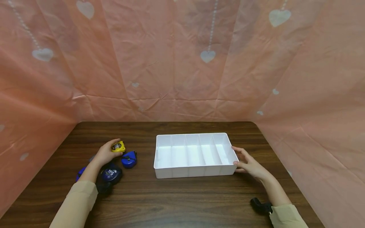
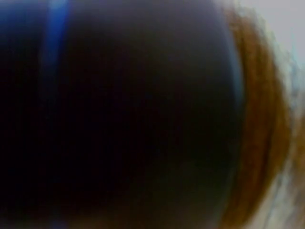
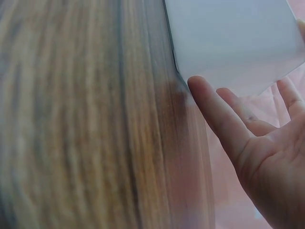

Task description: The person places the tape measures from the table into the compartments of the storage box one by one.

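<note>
My left hand [image 1: 106, 154] pinches a small yellow tape measure [image 1: 118, 146] between thumb and fingers, at the left of the table. Just right of it lies a blue tape measure [image 1: 129, 160]. Under the forearm sits a dark tape measure marked 5m [image 1: 112, 174], with another blue one [image 1: 80, 172] partly hidden by the arm. My right hand [image 1: 249, 164] touches the right end of a white divided box [image 1: 194, 172], its fingers extended against the end wall. In the right wrist view, fingertips [image 3: 198, 85] meet the lower edge of that wall. A dark, blurred shape fills most of the left wrist view.
The box has several compartments side by side, and no items show in them. It stands on a dark wood-grain table [image 1: 176, 202]. A pink curtain [image 1: 171, 63] with white hearts hangs behind and on both sides.
</note>
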A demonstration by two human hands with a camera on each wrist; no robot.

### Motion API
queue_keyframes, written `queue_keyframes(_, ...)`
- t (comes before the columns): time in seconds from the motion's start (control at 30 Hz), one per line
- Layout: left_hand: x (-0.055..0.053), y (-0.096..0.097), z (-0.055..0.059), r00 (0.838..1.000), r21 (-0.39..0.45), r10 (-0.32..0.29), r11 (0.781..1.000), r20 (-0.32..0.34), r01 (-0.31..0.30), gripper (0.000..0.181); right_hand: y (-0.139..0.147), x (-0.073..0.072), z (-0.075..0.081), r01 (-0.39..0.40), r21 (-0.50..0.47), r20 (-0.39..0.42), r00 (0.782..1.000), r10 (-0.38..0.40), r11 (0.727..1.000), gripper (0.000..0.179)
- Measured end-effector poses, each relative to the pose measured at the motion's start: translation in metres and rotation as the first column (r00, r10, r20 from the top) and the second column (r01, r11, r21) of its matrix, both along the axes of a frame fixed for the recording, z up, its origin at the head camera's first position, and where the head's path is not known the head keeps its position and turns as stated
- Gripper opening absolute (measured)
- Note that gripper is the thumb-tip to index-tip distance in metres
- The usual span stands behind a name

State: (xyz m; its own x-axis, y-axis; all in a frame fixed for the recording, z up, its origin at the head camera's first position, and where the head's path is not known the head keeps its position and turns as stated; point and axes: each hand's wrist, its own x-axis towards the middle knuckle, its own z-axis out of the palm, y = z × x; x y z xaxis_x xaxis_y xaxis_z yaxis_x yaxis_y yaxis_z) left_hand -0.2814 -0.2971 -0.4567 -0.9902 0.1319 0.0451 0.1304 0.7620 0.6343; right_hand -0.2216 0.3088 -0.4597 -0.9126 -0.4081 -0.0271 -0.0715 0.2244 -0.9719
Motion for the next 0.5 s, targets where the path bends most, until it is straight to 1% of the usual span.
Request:
queue_keyframes(0.17,0.0001,-0.0007,0.0006,1.000,-0.037,0.008,0.999,-0.024,-0.009,0.061,-0.0002,0.0004,0.0011,0.000,-0.005,-0.004,1.000,0.000,1.000,0.065)
queue_keyframes(0.23,0.0003,-0.0011,0.0012,1.000,-0.047,0.013,0.999,-0.023,-0.014,0.061,-0.0004,0.0011,0.0019,-0.005,-0.005,-0.009,1.000,0.005,1.000,0.065)
queue_keyframes(0.5,0.0019,-0.0010,0.0034,1.000,-0.042,0.026,0.999,-0.013,-0.026,0.061,-0.0008,0.0007,0.0028,0.002,-0.007,-0.002,1.000,-0.002,1.000,0.065)
